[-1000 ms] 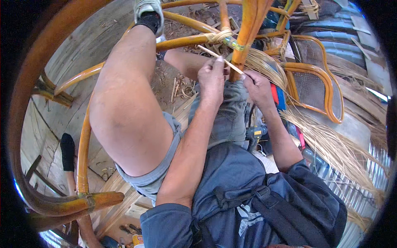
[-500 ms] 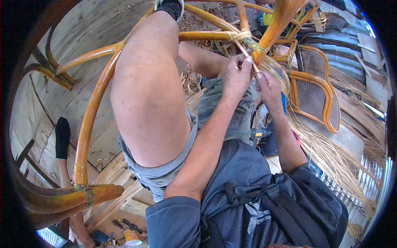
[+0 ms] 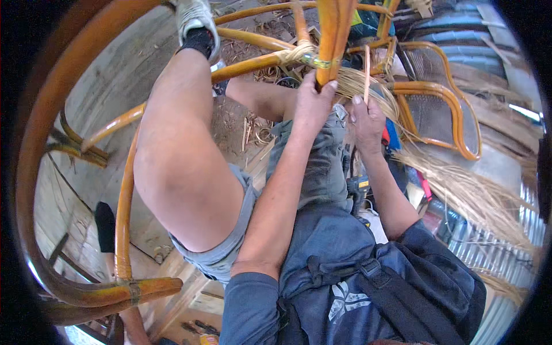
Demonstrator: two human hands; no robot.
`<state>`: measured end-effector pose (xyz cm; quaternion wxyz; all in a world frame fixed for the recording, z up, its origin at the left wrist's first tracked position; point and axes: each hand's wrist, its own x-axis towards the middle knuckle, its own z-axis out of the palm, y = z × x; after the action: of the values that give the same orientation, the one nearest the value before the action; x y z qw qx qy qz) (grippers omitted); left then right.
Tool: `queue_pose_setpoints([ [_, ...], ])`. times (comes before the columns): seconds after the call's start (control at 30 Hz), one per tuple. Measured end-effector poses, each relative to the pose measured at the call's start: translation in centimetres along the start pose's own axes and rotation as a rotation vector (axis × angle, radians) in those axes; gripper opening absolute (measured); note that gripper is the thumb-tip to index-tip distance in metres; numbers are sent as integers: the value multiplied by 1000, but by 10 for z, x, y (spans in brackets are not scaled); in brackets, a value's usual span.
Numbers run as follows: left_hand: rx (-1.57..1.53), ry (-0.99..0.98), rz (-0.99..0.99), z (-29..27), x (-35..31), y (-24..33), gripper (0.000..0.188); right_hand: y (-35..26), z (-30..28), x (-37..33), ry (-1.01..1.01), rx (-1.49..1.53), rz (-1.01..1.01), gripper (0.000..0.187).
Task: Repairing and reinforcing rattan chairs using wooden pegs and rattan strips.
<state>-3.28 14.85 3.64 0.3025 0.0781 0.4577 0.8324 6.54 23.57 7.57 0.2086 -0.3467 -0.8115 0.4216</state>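
Observation:
A varnished rattan chair frame stands in front of me, with a thick bundled leg [image 3: 334, 34] ending near my lap. My left hand [image 3: 313, 106] is closed around the lower end of that leg. Just to the right, my right hand [image 3: 367, 119] pinches a thin pale wooden stick [image 3: 367, 72], which points upward and is apart from the frame. Pale cane binding [image 3: 298, 54] wraps the joint left of the leg. A narrow shiny band circles the leg above my left hand.
Long loose cane strands [image 3: 460, 192] spread at the right. A rattan seat with woven mesh [image 3: 440, 109] lies beyond them. A power drill [image 3: 359, 187] is beside my lap. Curved rattan poles [image 3: 123, 215] pass at the left, near another person's dark-socked foot [image 3: 104, 227]. Shavings litter the floor.
My hands have parted: the left now grips the leg's end, and the right has drawn the stick away from the joint and turned it upright. The view of the frame has shifted.

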Motion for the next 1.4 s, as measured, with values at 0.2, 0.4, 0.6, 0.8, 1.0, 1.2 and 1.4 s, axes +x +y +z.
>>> queue_pose_setpoints([
  [0.2,-75,20,37,-3,8,-4,22,0,25,15,191,240,229,22],
  [0.4,311,-2,-53,7,6,10,23,46,52,47,187,596,166,20],
  [0.6,406,51,-50,12,9,23,33,36,59,59,130,535,76,18],
  [0.8,367,63,-28,2,17,33,43,34,60,65,-7,516,109,19],
  [1.0,236,163,-113,1,23,38,47,31,57,66,-16,531,109,15],
  [1.2,276,188,-84,2,23,43,52,26,51,69,-63,526,101,13],
  [1.4,-278,202,-268,13,31,55,66,29,50,67,-79,487,85,13],
])
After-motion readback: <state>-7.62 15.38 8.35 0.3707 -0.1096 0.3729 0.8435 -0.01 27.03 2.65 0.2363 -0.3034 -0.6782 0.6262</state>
